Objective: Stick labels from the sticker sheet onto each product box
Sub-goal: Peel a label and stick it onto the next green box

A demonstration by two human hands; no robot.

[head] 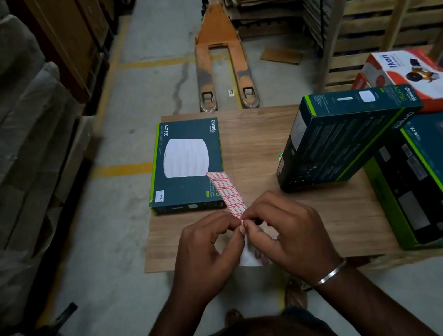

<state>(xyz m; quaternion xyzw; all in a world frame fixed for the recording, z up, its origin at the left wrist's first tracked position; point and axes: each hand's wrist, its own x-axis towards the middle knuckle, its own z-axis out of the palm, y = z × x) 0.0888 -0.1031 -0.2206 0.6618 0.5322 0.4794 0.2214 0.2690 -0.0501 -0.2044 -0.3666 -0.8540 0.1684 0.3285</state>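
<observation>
Both hands meet over the near edge of the wooden surface. Left hand and right hand each pinch the near end of the sticker sheet, fingertips together at one label on its edge. The sheet, rows of red-bordered labels, slants up and away from the hands; its far end overlaps the near right corner of the flat box.

The flat box lies face up at the far left corner of the surface, a small white label on its near left corner.

Tilted box: right of centre, leaning on the large box at the right edge.

Red and white box: far right corner, behind both.

Orange pallet jack on the floor beyond the surface.
</observation>
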